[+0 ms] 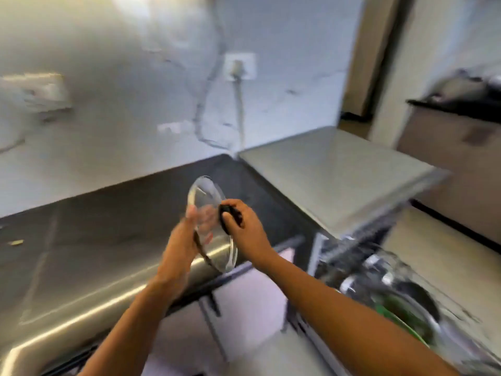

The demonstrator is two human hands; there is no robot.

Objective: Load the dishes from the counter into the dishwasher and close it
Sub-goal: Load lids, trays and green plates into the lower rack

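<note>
Left of the dishwasher (333, 180) and above its pulled-out rack (406, 308), a glass lid (217, 251) is held on edge, nearly upright, over the front lip of the dark counter (81, 226). The right hand (249, 232) is wrapped round the lid's black knob (229, 215). The left hand (181, 240) takes the rim on the side away from the dishwasher, thumb on the near face and fingers showing through the glass, though blur hides the finer grip.

The job looks partly done. The dishwasher stands open with its rack out, low and to the right, and it already holds things: a green plate (398, 316) and a dark pan (417, 294), both smeared by motion. The lid is off the counter but not yet over the rack — it has to be carried to the right and down, then slotted in. After that the rack must go in and the door be shut. Whether more dishes wait on the counter further from the dishwasher cannot be told.
</note>
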